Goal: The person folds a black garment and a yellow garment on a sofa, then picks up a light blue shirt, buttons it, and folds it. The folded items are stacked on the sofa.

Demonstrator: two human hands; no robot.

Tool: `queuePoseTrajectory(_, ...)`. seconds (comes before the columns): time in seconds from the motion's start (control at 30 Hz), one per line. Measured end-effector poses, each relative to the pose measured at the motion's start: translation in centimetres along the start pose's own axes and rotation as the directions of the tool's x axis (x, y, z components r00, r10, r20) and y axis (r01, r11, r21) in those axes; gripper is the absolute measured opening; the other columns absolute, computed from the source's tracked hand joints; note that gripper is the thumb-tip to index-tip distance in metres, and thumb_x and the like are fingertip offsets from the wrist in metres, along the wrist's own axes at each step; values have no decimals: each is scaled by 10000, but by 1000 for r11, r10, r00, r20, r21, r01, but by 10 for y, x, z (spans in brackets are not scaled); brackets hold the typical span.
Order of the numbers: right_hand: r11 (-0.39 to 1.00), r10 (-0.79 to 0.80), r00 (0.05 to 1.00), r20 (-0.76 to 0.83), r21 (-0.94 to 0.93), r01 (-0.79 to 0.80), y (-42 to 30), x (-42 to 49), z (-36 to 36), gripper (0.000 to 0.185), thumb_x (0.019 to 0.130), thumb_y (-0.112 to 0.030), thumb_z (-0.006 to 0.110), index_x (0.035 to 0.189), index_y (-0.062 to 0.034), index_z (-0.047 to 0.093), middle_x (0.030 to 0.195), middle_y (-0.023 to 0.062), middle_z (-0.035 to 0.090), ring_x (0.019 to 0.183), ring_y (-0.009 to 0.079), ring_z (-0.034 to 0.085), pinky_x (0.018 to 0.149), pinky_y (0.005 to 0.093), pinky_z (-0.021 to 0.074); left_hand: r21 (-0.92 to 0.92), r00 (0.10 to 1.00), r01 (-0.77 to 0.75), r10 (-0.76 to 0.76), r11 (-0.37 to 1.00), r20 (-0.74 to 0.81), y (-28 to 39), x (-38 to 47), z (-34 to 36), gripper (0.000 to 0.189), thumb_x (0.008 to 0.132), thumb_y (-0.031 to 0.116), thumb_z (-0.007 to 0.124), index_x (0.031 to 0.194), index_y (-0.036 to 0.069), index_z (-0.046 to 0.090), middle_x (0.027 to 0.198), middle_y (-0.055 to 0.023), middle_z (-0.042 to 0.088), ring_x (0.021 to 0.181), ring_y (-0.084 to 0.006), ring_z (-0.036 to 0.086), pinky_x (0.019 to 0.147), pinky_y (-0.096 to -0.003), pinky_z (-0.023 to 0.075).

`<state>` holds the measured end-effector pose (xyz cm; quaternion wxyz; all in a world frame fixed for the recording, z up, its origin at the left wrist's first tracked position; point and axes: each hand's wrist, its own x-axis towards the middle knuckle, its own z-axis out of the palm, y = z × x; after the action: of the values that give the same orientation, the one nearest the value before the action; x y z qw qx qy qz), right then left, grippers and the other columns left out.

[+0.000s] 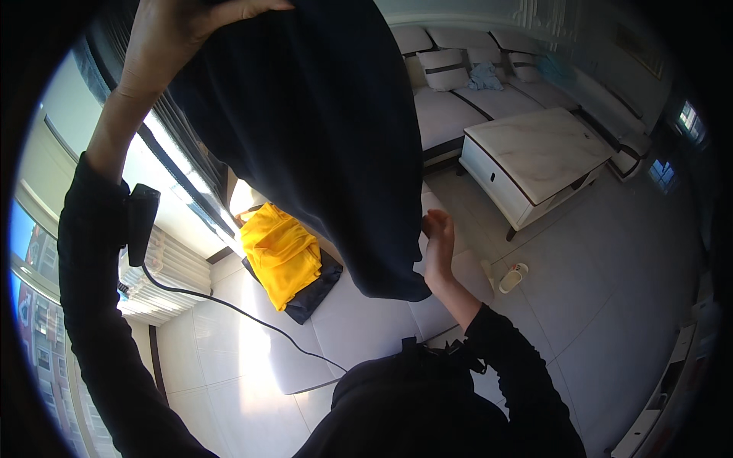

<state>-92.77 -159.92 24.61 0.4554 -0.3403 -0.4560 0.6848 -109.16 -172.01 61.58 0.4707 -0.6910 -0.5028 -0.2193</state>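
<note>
A large dark cloth, seemingly a garment, [320, 137] hangs in front of me, raised high. At its upper left edge is my left hand [189, 34], thumb stretched along the fabric and the other fingers partly out of frame; it grips the cloth. Lower down, my right hand [440, 240] is at the cloth's right edge, its fingers bent and partly hidden, so its hold is unclear. Behind the cloth, a folded yellow garment [280, 252] lies on a dark folded cloth [320, 292] on a light padded seat [366, 326].
A marble-topped coffee table [538, 149] stands at the upper right before a sofa [446, 114] with cushions. A slipper [513, 278] lies on the tiled floor. Curtains [172, 275] and windows are at the left. A black cable [240, 312] runs from a device on my left arm.
</note>
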Motion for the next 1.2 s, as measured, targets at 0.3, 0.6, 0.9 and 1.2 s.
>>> queuePoseTrajectory(0.3, 903, 400, 428, 810, -268, -336, -5, -47, 30, 469, 905, -258, 535, 1263, 41, 491, 1245, 156, 567, 1149, 220, 527, 1012, 333, 386, -39, 997, 76, -75, 996, 17, -26, 1, -20, 591, 628, 375, 862, 921, -20, 533, 740, -74, 629, 684, -132, 627, 614, -265, 508)
queuePoseTrajectory(0.6, 905, 244, 728, 641, 120, -409, -92, 35, 8, 350, 889, -366, 629, 1028, -45, 651, 1058, 69, 659, 996, 170, 617, 939, 310, 433, 375, 960, 79, -172, 924, 221, -86, -74, -52, 641, 737, 545, 716, 1040, 9, 536, 703, -165, 613, 650, -283, 659, 598, -331, 509)
queuePoseTrajectory(0.9, 869, 494, 748, 444, -289, -402, -67, 160, 44, 434, 838, -333, 703, 1127, -26, 600, 1089, 95, 646, 978, 174, 626, 913, 295, 460, 535, 970, -160, 32, 829, 240, -162, -101, 77, 607, 766, 587, 640, 1009, 48, 503, 587, -126, 577, 530, -241, 645, 506, -303, 515)
queuePoseTrajectory(1.2, 952, 157, 940, 304, -298, -62, -111, 222, 74, 301, 835, -307, 637, 893, -12, 635, 818, 46, 630, 729, 142, 610, 737, 262, 473, 621, 982, -185, 159, 761, 98, -157, -68, 44, 598, 762, 610, 619, 968, 52, 555, 660, -66, 636, 542, -188, 656, 457, -225, 496)
